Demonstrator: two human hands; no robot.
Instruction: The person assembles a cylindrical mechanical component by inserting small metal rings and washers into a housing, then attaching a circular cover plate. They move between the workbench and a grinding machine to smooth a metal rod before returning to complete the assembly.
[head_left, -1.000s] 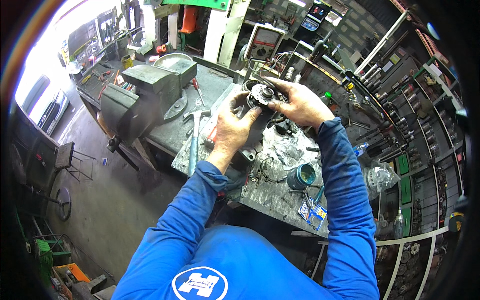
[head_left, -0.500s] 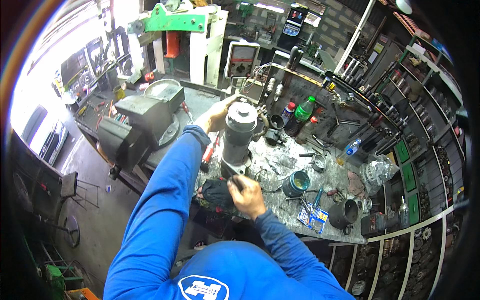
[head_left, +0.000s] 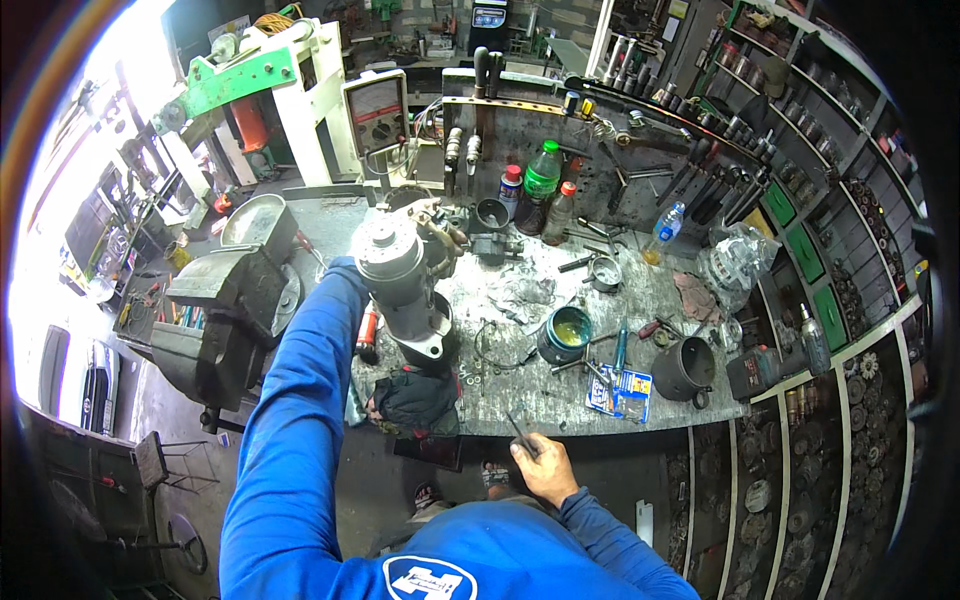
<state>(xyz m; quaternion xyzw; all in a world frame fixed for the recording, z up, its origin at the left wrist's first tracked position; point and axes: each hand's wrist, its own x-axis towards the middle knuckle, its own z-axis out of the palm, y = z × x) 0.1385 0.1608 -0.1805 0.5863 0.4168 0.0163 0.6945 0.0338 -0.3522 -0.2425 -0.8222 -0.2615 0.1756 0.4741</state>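
Nearest the body, below the bench edge, the right hand (head_left: 545,468) has dropped away from the dark rag-like bundle (head_left: 415,400) it touched half a second ago; its fingers are now pinched together on a thin dark tool (head_left: 522,432), held clear of the workbench (head_left: 560,400). Farther out, the left hand (head_left: 440,232) stays clamped around the upper part of the grey cylindrical motor housing (head_left: 400,290), which stands upright on the bench, about where it was. That suggests the housing is steadied for work with the tool. Beyond sit a teal tin (head_left: 565,335), bottles (head_left: 540,185) and the bench vise (head_left: 225,310) at left.
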